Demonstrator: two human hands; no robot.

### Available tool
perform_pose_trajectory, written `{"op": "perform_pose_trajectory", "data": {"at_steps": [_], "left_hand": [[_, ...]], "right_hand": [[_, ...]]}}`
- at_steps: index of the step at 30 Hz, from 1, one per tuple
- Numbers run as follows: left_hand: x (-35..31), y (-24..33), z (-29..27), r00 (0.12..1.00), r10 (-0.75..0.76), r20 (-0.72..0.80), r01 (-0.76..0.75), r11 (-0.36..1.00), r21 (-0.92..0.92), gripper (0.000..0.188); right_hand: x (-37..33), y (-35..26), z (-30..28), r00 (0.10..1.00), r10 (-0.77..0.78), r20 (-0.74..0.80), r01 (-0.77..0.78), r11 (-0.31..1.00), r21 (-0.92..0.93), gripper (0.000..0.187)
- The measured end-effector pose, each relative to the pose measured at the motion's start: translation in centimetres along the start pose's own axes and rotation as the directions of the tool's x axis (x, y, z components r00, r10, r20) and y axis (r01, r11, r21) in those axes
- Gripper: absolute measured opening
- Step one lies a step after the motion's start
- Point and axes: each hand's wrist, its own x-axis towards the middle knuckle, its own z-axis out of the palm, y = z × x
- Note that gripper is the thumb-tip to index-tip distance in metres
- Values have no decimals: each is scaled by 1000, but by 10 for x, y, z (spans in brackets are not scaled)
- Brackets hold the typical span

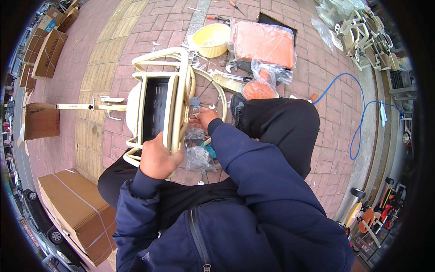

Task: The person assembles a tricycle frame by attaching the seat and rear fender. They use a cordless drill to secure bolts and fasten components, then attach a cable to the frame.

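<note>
A cream tubular metal frame (174, 109) with a black slotted tray (155, 109) inside it stands tilted between my legs. My left hand (158, 157) is closed around the frame's near end. At the frame's right side my right hand (205, 119) has its fingers pinched together; what they hold is too small to make out. Just beyond those fingers is a small grey metal plate with holes (194, 101). Below my right hand lie a clear plastic bag (199, 157) and a partly hidden teal tool (210, 149). A cream post (74, 106) extends from the frame's left.
Ahead stand a yellow basket (211, 40) and a plastic-wrapped orange seat (265, 44). Wrenches (232, 67) and a curved cream fender (229, 84) lie nearby. A strapped cardboard box (74, 206) is at my left, a blue hose (342, 75) on the right.
</note>
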Motion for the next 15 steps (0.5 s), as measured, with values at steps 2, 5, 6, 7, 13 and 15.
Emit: {"op": "perform_pose_trajectory", "data": {"at_steps": [2, 5, 6, 7, 13, 15], "left_hand": [[0, 0, -2, 1000, -2, 11, 2, 1000, 5, 35], [0, 1, -5, 999, -14, 31, 14, 1000, 7, 35], [0, 0, -6, 999, -15, 31, 15, 1000, 4, 35], [0, 0, -6, 1000, -10, 29, 10, 1000, 21, 35], [1, -2, -3, 1000, 17, 24, -17, 1000, 10, 34], [1, -4, -3, 999, 21, 25, -21, 1000, 9, 34]], "right_hand": [[-3, -3, 0, 1000, 2, 10, -2, 998, -68, 34], [-8, -8, 2, 1000, 13, 20, -11, 995, -96, 30], [-9, -9, 3, 1000, 11, 2, -10, 991, -131, 30], [-10, -10, 4, 1000, 3, -8, -4, 986, -164, 29], [1, -6, 4, 994, -105, -33, 87, 932, -351, 23], [8, -1, 4, 987, -161, -14, 140, 896, -421, 20]]}}
